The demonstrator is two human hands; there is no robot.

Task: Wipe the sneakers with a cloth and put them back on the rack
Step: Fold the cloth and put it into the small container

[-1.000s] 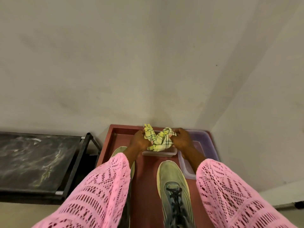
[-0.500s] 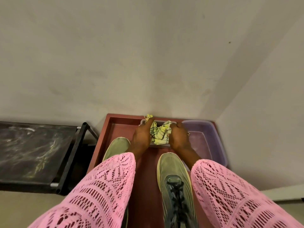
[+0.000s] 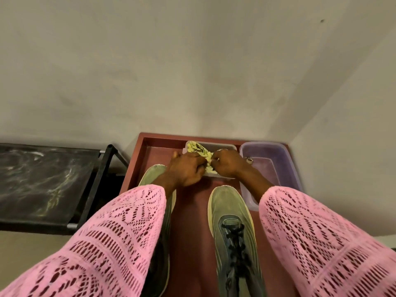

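A red-brown tray [image 3: 137,166] is sitting in the wall corner, carrying 2 plastic tubs along its far edge: a clear tub [image 3: 227,146] is lying just beside a purple tub [image 3: 285,166] (the purple one nearest the right wall)

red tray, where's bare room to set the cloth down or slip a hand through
Bare floor of the red tray runs between the left sneaker and the right sneaker. Another bare patch lies at its far left corner, beside the clear tub. The far middle is crowded: both the left hand and right hand grip the cloth over that tub, the purple tub alongside.
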